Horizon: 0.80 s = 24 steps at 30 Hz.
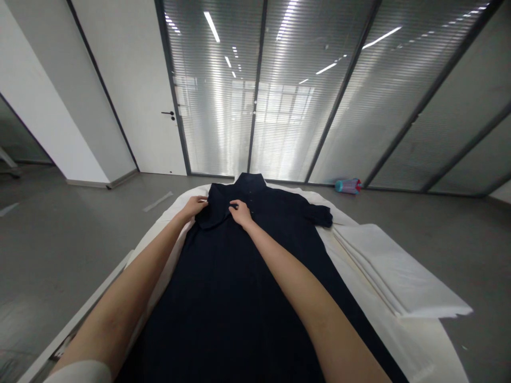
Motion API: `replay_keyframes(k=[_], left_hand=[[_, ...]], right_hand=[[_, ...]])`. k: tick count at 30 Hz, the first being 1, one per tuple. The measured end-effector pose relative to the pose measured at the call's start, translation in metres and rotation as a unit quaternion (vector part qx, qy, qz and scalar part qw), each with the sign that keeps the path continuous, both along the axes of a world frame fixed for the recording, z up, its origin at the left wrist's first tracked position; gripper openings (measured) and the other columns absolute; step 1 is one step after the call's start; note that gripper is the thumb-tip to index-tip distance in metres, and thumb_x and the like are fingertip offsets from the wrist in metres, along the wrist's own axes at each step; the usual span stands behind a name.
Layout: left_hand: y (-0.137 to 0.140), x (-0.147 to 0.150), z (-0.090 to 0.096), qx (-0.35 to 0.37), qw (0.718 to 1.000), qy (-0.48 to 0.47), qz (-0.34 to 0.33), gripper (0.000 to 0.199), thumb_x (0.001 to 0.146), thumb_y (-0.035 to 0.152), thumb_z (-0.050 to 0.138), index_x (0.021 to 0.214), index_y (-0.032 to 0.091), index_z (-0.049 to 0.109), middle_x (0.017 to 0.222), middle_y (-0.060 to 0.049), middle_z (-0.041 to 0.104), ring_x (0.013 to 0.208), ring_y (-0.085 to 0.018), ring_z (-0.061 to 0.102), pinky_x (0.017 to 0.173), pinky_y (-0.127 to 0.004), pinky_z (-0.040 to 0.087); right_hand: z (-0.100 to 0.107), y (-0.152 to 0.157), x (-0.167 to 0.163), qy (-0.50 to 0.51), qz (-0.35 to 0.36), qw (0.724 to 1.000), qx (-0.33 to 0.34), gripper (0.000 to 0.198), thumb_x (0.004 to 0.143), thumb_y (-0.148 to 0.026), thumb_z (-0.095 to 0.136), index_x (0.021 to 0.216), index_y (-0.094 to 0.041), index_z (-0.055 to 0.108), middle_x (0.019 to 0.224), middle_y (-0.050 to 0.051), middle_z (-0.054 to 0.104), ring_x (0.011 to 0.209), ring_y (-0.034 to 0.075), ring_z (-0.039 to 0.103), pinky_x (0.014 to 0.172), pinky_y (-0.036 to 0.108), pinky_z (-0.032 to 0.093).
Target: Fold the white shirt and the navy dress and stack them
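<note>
**Long, dark navy fabric garment [239, 287] laid collar-outward on a white-cloth-covered counter [423, 343]**

The garment lies lengthwise beneath both forearms, its hem end running towards the person and out of view. The dark stand-up collar [250, 182] sits just beyond the right hand [240, 214] – probably set at the far end so that the body can spread flat along the counter.

The left hand [196, 205] appears to pinch the outer edge of the near short navy sleeve [215, 210], fingers bent over the cloth, seemingly to control that edge. The right hand rests on the chest beside the buttoned front, its thumb and forefinger curved together; whether they grip the fabric, I cannot tell. Between the 2 hands the cloth is bunched and raised, perhaps because both bear on it.

Well to the right of the right hand, the other short navy sleeve [319, 215] lies spread outward. Beyond that sits a folded stack of white cloth [399, 271] – perhaps placed at the side to leave the garment room.
</note>
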State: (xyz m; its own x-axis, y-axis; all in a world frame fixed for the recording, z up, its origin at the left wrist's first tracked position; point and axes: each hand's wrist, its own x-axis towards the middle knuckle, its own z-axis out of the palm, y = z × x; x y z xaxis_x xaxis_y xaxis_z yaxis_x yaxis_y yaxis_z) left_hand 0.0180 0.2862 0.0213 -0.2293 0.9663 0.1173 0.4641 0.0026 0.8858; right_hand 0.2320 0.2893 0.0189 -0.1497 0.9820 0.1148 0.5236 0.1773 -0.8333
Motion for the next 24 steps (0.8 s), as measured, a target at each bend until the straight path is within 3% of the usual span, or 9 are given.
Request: replay_keyframes(k=[2, 5, 9, 13, 18, 21, 24], left_hand=[[0.001, -0.001, -0.001, -0.011, 1.000, -0.003, -0.015, 0.055, 0.072, 0.034, 0.073, 0.121, 0.011, 0.069, 0.087, -0.009, 0.077, 0.081, -0.025, 0.072, 0.071, -0.032, 0.057], [0.002, -0.004, -0.002, -0.028, 0.999, 0.016, -0.033, 0.059, 0.078, 0.037, 0.070, 0.130, 0.010, 0.063, 0.091, -0.011, 0.076, 0.081, -0.024, 0.072, 0.069, -0.032, 0.057], [0.003, -0.001, -0.003, -0.038, 0.994, 0.091, -0.049, 0.055, 0.088, 0.033, 0.060, 0.138, 0.009, 0.057, 0.090, -0.011, 0.074, 0.080, -0.025, 0.072, 0.071, -0.033, 0.057], [-0.001, 0.011, -0.008, -0.015, 0.979, 0.199, -0.052, 0.059, 0.085, 0.018, 0.061, 0.144, 0.014, 0.053, 0.093, -0.009, 0.071, 0.094, -0.027, 0.069, 0.091, -0.038, 0.052], [-0.009, 0.024, -0.009, 0.012, 0.952, 0.306, -0.023, 0.050, 0.088, 0.017, 0.053, 0.137, 0.016, 0.060, 0.129, -0.018, 0.059, 0.115, -0.034, 0.062, 0.103, -0.047, 0.045], [-0.002, 0.033, -0.002, 0.062, 0.908, 0.413, -0.029, 0.047, 0.094, 0.021, 0.046, 0.139, 0.015, 0.057, 0.141, -0.020, 0.052, 0.127, -0.038, 0.054, 0.105, -0.050, 0.043], [0.015, 0.043, 0.002, 0.092, 0.867, 0.482, -0.081, 0.048, 0.100, 0.025, 0.036, 0.143, 0.014, 0.054, 0.149, -0.017, 0.050, 0.136, -0.034, 0.047, 0.111, -0.047, 0.038]], right_hand=[[-0.007, 0.003, -0.001, 0.048, -0.007, 0.999, -0.005, 0.024, 0.089, -0.011, 0.057, 0.106, -0.022, 0.068, 0.106, 0.003, 0.072, 0.095, 0.018, 0.072, 0.089, 0.033, 0.059], [-0.013, 0.008, 0.001, 0.131, -0.029, 0.990, -0.036, 0.024, 0.089, -0.008, 0.053, 0.104, -0.020, 0.067, 0.092, 0.001, 0.069, 0.066, 0.011, 0.070, 0.066, 0.026, 0.063], [-0.012, 0.014, 0.011, 0.141, -0.050, 0.987, -0.055, 0.023, 0.089, -0.007, 0.053, 0.105, -0.017, 0.066, 0.094, 0.003, 0.068, 0.056, 0.007, 0.067, 0.055, 0.019, 0.060], [-0.010, 0.013, 0.021, 0.112, -0.045, 0.991, -0.060, 0.018, 0.086, -0.004, 0.059, 0.097, -0.015, 0.067, 0.087, 0.003, 0.069, 0.047, 0.007, 0.064, 0.049, 0.017, 0.055], [-0.010, 0.005, 0.023, 0.068, -0.017, 0.997, -0.037, 0.023, 0.083, -0.005, 0.064, 0.102, -0.018, 0.069, 0.093, 0.003, 0.070, 0.048, 0.007, 0.063, 0.056, 0.019, 0.056], [-0.011, 0.001, 0.022, 0.017, 0.005, 1.000, 0.005, 0.026, 0.088, -0.012, 0.063, 0.111, -0.021, 0.068, 0.103, 0.004, 0.070, 0.061, 0.010, 0.068, 0.067, 0.025, 0.059], [-0.011, 0.000, 0.022, -0.032, 0.016, 0.998, 0.051, 0.027, 0.090, -0.016, 0.062, 0.116, -0.022, 0.067, 0.109, 0.005, 0.069, 0.083, 0.015, 0.071, 0.084, 0.030, 0.057]])
